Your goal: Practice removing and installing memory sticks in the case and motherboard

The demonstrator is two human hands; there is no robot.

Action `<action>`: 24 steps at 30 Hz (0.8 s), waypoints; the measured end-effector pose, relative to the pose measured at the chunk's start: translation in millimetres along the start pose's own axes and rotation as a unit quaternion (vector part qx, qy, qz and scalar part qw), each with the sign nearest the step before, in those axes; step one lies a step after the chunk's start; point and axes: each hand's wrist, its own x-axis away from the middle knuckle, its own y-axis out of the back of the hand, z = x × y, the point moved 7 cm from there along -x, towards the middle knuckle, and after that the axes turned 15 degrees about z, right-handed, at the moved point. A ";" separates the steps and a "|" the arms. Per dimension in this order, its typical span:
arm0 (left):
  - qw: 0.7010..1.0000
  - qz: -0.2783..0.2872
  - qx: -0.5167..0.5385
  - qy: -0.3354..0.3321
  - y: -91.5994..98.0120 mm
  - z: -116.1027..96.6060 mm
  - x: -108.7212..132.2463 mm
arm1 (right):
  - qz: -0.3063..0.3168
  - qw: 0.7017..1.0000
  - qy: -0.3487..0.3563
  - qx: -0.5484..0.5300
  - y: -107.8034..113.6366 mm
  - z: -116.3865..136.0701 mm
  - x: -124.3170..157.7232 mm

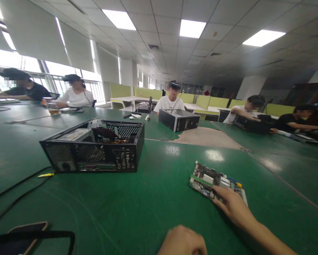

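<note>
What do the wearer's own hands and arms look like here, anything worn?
The right hand is ungloved, its visible forearm without sleeve or watch. The left hand is ungloved too; the frame's bottom edge cuts it off.

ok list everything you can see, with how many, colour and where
table: one, green, foreground
open computer case: one, black, left of centre
second computer case: one, black, far centre
third case: one, black, far right
circuit board: one, green and grey, near right
cables: two strands, black, left
tag: one, yellow, by the open case
flat device: one, dark, bottom left
cup: one, amber contents, far left
people: five, white or dark tops, around table
partitions: several, yellow-green, background
left hand: one, blurred, bottom centre
right hand: one, on the circuit board
</note>
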 end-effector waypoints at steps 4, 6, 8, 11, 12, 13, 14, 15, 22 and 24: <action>0.982 -0.118 -0.118 0.091 57.7 12.7 13.4 | 0.097 0.983 0.140 -0.063 -18.8 112.8 63.1; 0.973 -0.083 -0.188 0.107 68.0 16.5 19.4 | 0.156 0.963 0.195 -0.101 -22.0 148.6 78.8; 0.973 -0.005 -0.211 0.097 65.4 19.9 24.0 | 0.166 0.951 0.222 -0.135 -17.5 167.0 80.6; 0.973 0.051 -0.206 0.087 62.1 20.8 32.4 | 0.153 0.957 0.224 -0.105 -10.8 176.6 70.9; 0.973 0.059 -0.204 0.088 62.0 20.0 34.9 | 0.156 0.960 0.222 -0.072 -10.4 178.9 68.0; 0.973 0.068 -0.202 0.091 61.8 18.6 37.1 | 0.162 0.960 0.224 -0.035 -10.5 181.7 66.1; 0.972 0.077 -0.201 0.093 61.8 16.9 39.1 | 0.168 0.959 0.228 0.004 -10.4 184.6 64.8; 0.971 0.083 -0.201 0.096 62.4 15.0 41.0 | 0.170 0.956 0.234 0.040 -9.3 187.5 63.6; 0.943 0.058 -0.278 0.171 74.6 22.4 46.8 | 0.134 0.951 0.277 -0.004 23.6 187.0 31.0; 0.935 0.035 -0.289 0.204 80.1 30.2 47.0 | 0.132 0.951 0.272 -0.061 29.5 182.2 17.9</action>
